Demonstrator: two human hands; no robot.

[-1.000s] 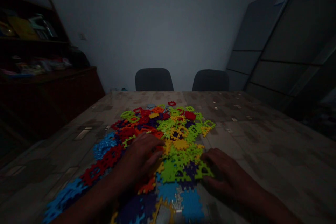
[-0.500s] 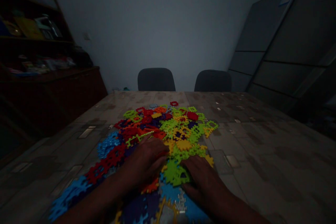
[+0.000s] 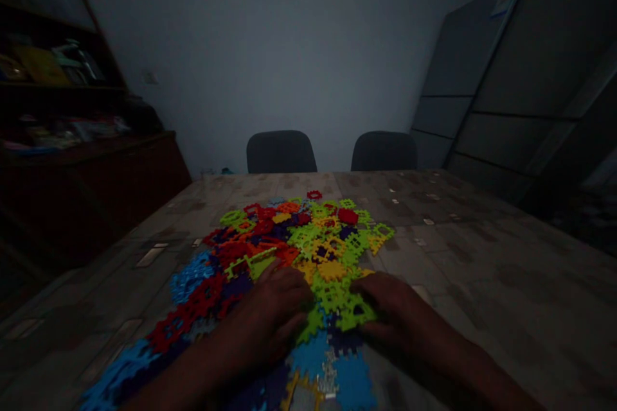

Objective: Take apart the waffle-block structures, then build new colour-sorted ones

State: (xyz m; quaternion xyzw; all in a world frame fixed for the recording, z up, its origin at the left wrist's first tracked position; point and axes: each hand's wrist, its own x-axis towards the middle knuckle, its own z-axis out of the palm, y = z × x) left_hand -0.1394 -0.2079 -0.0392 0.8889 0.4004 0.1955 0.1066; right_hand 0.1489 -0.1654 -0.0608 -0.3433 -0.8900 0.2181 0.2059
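Through the head camera, from far off, I first see a dark wooden shelf (image 3: 81, 176) on the left, with small things on it. Beside it stands the table (image 3: 486, 282), which has a patchy pattern. On its near left side I see blue toothed pieces (image 3: 118, 372). Red toothed pieces (image 3: 200, 302) run up and away from them in a band, and a blue clump (image 3: 191, 277) sits just to the left of that band.

Next comes the left hand (image 3: 277, 308), back side up, over the near part of the big pile. Its fingers are bent and close together, by a green toothed piece (image 3: 312, 322). Behind the table I see a dark chair (image 3: 281, 153).

In the middle, a yellow piece (image 3: 331, 270) lies just past a green piece with a little arch (image 3: 348, 318). Nearer to me are two flat blue pieces (image 3: 355, 385).

The right hand (image 3: 398, 305) comes in from the right. Its thumb and fingers stand a bit apart, at the right edge of the arch piece. It is so dim that I can't tell if either hand really grips. Past the table I see another dark chair (image 3: 384, 153), then a tall grey cabinet (image 3: 523, 77).
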